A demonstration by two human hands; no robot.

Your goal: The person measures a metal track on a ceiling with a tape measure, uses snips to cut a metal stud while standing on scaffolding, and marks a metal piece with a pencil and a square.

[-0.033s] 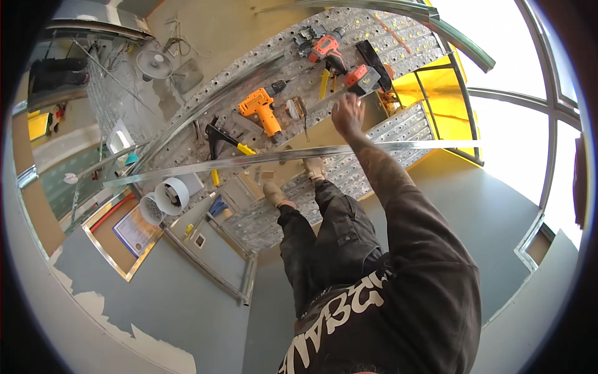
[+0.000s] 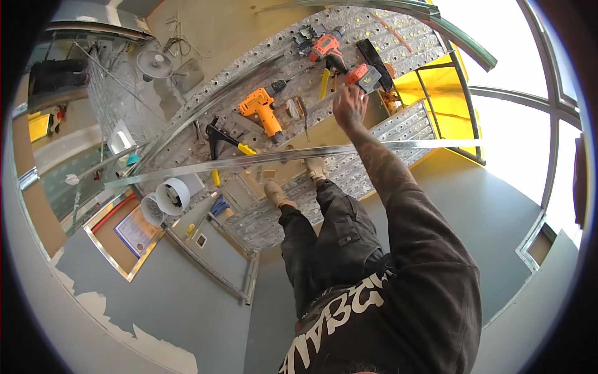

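Observation:
My right hand (image 2: pixel 350 107) reaches out over the work platform (image 2: pixel 218 177), its fingers partly bent and a little apart. Its fingertips are at the near edge of the red and black battery (image 2: pixel 364 78) of a red cordless drill (image 2: pixel 326 47); whether they touch it I cannot tell. To the left of the hand lie a roll of tape (image 2: pixel 295 109) and an orange cordless drill (image 2: pixel 261 110). Further left is a black tool with yellow handles (image 2: pixel 227 138). A long metal stud (image 2: pixel 274 156) runs crosswise beneath my forearm. My left hand is out of view.
A black tool (image 2: pixel 375 65) lies beside the battery. Yellow sheeting (image 2: pixel 439 96) and a dark rail edge the platform's right end. A green-grey metal track (image 2: pixel 461 43) juts in at the top right. White round containers (image 2: pixel 172 196) stand at the left, near my boots (image 2: pixel 274 194).
My right hand has moved slightly up and away from me, closer to the red drill's battery. The tools lie as before.

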